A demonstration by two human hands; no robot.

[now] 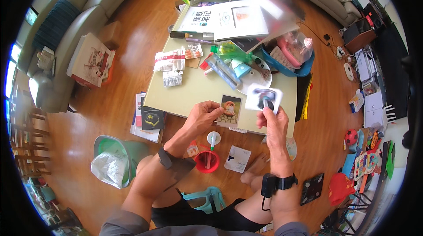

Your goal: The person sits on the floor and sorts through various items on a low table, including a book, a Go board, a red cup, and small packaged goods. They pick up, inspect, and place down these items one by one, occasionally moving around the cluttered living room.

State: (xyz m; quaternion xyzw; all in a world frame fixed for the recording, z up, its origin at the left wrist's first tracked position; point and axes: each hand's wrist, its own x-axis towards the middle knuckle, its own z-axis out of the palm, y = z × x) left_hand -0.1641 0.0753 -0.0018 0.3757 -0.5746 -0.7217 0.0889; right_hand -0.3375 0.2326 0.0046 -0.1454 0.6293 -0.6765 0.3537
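Observation:
My left hand (203, 114) pinches the left edge of a photo print (230, 112), which shows an orange rounded shape on a dark and green ground. This print is at the front edge of the pale yellow table (178, 95); whether it rests on the tabletop I cannot tell. To the right, my right hand (275, 122) grips white-bordered photo prints (252, 97), blurred and overlapping. Their number is unclear. Beyond the prints lie a white plate (254, 82) and a long blue package (224, 71).
Books (241, 19) and papers cover the table's far end. A blue basin (305, 69) sits at its right edge, white packets (169, 60) towards its left. Below are a red container (207, 166), a white booklet (237, 159), a lined bin (140, 151) and a turquoise stool (216, 196).

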